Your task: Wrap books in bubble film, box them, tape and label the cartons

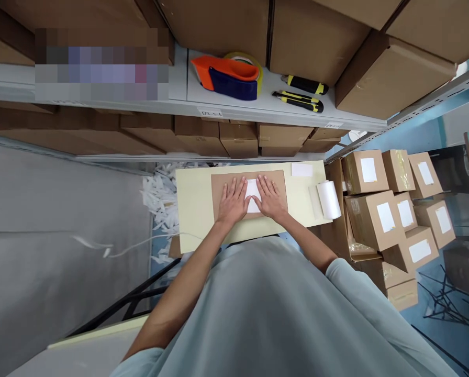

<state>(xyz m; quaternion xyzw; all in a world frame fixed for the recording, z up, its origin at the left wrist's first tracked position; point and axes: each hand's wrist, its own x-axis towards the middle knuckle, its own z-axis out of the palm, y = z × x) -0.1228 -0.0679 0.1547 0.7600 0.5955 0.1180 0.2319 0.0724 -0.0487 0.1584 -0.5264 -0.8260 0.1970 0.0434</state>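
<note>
A flat brown piece of cardboard [277, 180] lies on the pale yellow table [193, 209]. On its middle is a white label [252, 187], partly covered by my hands. My left hand [233, 201] rests flat on the label's left side and the cardboard, fingers spread. Opposite it, my right hand [271, 198] lies flat over the label's right side, fingers apart. The two thumbs come close together on the white surface. Neither hand grips anything. To the right, a white roll of labels [328, 200] sits at the table's end, and a single white slip [301, 170] lies near the back edge.
Above the table, a shelf [179, 84] holds an orange and blue tape dispenser [230, 76], several box cutters [305, 85] and cartons. Labelled boxes [379, 220] are stacked at the right. Paper scraps [162, 201] pile up left of the table; a white cable [140, 243] hangs there.
</note>
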